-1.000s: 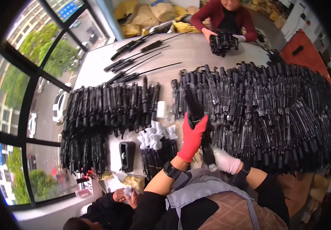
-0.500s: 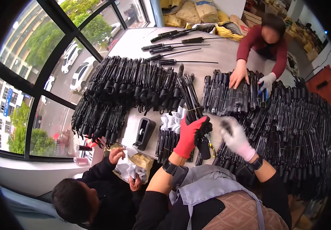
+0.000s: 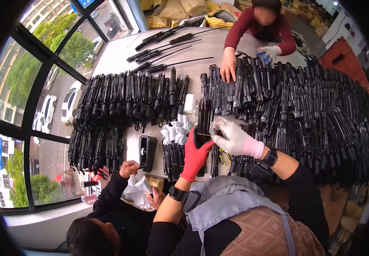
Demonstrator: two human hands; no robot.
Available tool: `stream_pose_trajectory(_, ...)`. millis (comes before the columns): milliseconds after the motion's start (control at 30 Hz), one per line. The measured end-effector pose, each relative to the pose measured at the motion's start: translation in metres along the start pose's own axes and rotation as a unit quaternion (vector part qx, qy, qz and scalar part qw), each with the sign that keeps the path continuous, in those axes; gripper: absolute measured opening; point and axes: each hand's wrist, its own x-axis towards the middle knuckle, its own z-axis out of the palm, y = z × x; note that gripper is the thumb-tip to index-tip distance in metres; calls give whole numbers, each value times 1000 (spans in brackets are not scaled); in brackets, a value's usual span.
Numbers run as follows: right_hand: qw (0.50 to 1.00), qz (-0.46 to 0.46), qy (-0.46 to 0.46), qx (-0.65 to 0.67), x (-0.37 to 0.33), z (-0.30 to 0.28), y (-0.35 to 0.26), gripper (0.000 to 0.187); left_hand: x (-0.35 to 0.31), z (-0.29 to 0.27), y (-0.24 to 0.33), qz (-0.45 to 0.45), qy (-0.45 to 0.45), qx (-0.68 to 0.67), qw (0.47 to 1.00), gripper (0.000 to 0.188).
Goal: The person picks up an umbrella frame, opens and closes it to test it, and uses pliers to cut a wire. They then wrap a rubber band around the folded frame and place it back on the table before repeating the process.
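Pale counter (image 3: 116, 53) carries a black dispenser (image 3: 151, 151). Right of the dispenser, the left grip (image 3: 196, 155) wraps firmly around a black rod bundle (image 3: 203, 117); right grip (image 3: 235, 138) curled, contents unclear. Bundle judged stiff, slippery; best held mid-length.

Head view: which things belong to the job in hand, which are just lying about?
In the job:
- black rod bundle
- left hand gripping it
- right hand at it
- probably the stacked bundles

Seemingly lying about:
- white block
- pink roll
- tan sacks
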Motion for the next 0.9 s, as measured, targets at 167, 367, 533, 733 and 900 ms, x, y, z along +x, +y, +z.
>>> stream_pose_trajectory(167,922,228,-84,300,-20,-3,15,18,-12,4,-11,-110,-82,-149,979,55)
stream_pose_trajectory(367,975,19,-72,-210,-75,-9,62,20,-16,10,-11,-73,-221,106,967,65)
stream_pose_trajectory(533,815,434,-72,378,-94,-26,42,23,-26,-8,-54,88,-259,405,872,61)
stream_pose_trajectory(733,584,243,206,747,-134,-31,72,23,2,1,6,-108,-278,55,953,39)
stream_pose_trajectory(900,605,382,108,690,-85,9,-18,31,53,14,-15,-105,-345,-474,803,36)
